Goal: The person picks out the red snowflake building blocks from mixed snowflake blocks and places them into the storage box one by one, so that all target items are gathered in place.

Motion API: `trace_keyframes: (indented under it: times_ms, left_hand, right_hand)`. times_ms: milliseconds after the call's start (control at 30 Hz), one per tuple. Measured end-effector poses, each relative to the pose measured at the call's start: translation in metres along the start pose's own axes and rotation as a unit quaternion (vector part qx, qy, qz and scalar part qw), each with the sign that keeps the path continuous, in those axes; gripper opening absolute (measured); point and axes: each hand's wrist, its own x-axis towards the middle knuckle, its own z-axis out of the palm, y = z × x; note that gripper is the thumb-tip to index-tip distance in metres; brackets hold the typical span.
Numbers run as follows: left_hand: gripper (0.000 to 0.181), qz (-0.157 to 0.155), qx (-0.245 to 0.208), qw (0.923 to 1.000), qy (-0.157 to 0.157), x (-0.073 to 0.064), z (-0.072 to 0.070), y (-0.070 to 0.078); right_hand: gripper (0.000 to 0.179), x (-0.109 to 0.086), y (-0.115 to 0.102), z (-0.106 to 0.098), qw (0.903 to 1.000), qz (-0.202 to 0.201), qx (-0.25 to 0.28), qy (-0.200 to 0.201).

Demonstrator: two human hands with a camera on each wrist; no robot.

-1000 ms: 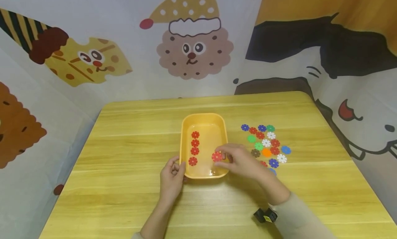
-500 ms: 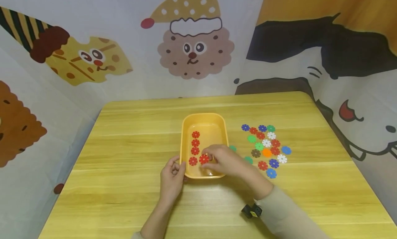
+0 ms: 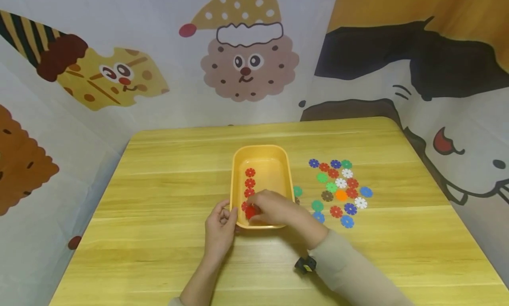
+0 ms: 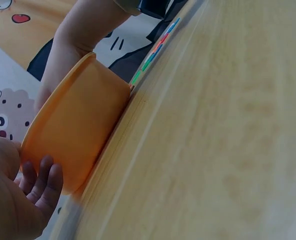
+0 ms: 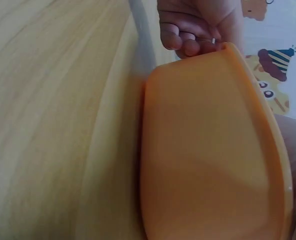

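Observation:
A yellow-orange plastic tray (image 3: 274, 175) sits on the table. Its lower left corner is in my left hand (image 3: 220, 228), the thumb at the rim. The left wrist view shows that hand's (image 4: 13, 195) fingers bent against the tray's outer wall (image 4: 75, 130). Inside the tray, my right hand (image 3: 274, 207) pinches a red snowflake disc (image 3: 250, 212) low over the floor. Several red discs (image 3: 249, 183) form a column along the left side; the held one partly overlaps the lowest. In the right wrist view the tray wall (image 5: 208, 145) hides the right fingertips.
Loose snowflake discs (image 3: 341, 183) in red, blue, green, white, orange and brown lie to the tray's right. A black device (image 3: 305, 265) is at the right wrist. A cartoon-printed cloth (image 3: 159, 107) stands behind the wooden table (image 3: 167, 173).
My right hand has carried the red disc leftward across the tray and slightly toward me, to the column's near end. The left hand and the tray have stayed in place.

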Motion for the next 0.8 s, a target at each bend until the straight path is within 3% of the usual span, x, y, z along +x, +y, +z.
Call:
trace_keyframes:
  times_ms: [200, 367, 467, 567, 667, 800]
  left_hand:
    - [0.032, -0.001, 0.000, 1.0000, 0.000, 0.000, 0.000, -0.001]
    - [0.032, -0.001, 0.000, 1.0000, 0.000, -0.001, 0.000, 0.003]
    - [0.032, -0.006, 0.003, 1.0000, -0.003, -0.004, 0.000, 0.015]
    - [0.033, -0.016, 0.003, 0.9999, -0.005, -0.004, 0.001, 0.017]
    - [0.034, -0.015, 0.000, 0.9999, -0.005, 0.000, 0.001, 0.004]
    - [0.036, -0.004, 0.004, 1.0000, -0.002, 0.001, 0.000, 0.000]
  right_hand:
    - [0.029, 0.003, 0.001, 0.003, 0.9989, -0.004, 0.035, -0.032]
    - [0.028, 0.002, 0.002, 0.002, 0.9995, -0.003, 0.027, -0.015]
    - [0.029, 0.000, 0.004, -0.001, 0.9996, -0.012, 0.015, 0.019]
    - [0.031, -0.004, 0.007, -0.007, 0.9971, -0.031, 0.007, 0.070]
    - [0.033, -0.009, 0.012, -0.013, 0.9914, -0.048, 0.007, 0.122]
    - [0.032, -0.017, 0.019, -0.020, 0.9817, -0.052, 0.015, 0.183]
